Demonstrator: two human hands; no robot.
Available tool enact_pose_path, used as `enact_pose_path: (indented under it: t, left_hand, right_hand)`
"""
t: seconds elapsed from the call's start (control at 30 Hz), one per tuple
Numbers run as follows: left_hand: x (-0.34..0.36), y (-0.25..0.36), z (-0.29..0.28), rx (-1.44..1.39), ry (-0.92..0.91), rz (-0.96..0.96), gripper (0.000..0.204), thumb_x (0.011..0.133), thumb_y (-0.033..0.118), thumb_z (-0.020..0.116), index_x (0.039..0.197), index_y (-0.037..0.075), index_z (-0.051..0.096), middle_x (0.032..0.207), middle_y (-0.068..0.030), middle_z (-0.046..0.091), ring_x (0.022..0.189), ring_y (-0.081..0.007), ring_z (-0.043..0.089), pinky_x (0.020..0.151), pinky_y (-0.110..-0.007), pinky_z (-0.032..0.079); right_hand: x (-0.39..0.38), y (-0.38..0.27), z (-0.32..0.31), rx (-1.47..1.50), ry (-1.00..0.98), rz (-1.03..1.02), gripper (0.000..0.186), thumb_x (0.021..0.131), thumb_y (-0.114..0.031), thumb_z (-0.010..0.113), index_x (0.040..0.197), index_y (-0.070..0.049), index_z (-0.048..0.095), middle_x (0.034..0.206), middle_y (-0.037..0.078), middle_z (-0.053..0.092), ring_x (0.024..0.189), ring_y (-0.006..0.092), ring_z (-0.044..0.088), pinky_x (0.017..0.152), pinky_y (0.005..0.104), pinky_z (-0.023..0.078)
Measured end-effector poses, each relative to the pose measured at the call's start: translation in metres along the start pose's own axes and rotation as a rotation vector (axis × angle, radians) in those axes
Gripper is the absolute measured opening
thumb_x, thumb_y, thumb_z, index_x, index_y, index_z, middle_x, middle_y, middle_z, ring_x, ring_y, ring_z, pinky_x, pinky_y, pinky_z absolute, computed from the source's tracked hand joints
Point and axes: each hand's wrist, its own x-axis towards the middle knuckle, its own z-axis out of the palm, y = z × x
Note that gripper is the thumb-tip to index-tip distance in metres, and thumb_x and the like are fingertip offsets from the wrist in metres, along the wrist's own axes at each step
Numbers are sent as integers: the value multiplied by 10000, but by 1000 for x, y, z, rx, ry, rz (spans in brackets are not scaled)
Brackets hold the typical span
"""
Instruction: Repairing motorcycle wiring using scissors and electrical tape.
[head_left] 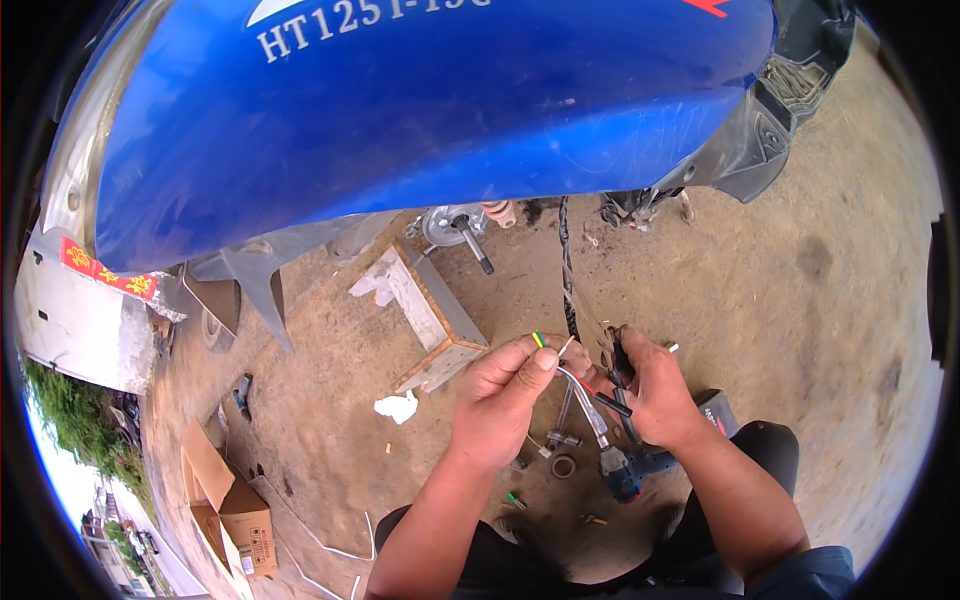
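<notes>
My left hand (510, 385) is closed, thumb and fingers pinching a yellow-green wire (541, 340). Thin white wires (577, 378) run out below its fingertips. Close beside it, my right hand (652, 388) is closed round a tool with black handles (613, 405) that looks like pliers; its jaws are mostly hidden by the fingers. A little red shows by those handles. From under the blue vehicle panel (430, 120), a black-wrapped wiring harness (567, 270) hangs down to where both hands meet.
Under the panel stands an angular board-and-metal frame (440, 325), near a shaft with a hub (470, 235). Below my hands lie a blue power tool (622, 478), a tape roll (563, 467) and small parts. A cardboard box (250, 520) sits open at lower left, near white tubing (345, 553).
</notes>
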Motion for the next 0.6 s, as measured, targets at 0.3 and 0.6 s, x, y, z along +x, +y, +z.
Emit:
enact_pose_path:
  t: [0.3, 0.6]
  left_hand:
    - [2, -3, -8, -112, -2, -82, 90, 1009, 76, 623, 1078, 24, 649, 1054, -124, 733, 1004, -260, 704, 915, -419, 532]
    - [0, 0, -15, -128, 92, -77, 99, 981, 57, 668, 1074, 54, 701, 1021, -104, 753, 1019, -284, 734, 891, -486, 598]
  right_hand:
    - [4, -2, 2, -64, -34, -4, 347, 793, -230, 797, 870, 23, 572, 839, 243, 637, 800, 447, 649, 706, 478, 515]
    - [3, -2, 8, -117, -48, -52, 355, 793, -248, 800, 884, 13, 577, 822, 231, 638, 782, 444, 648, 696, 474, 518]
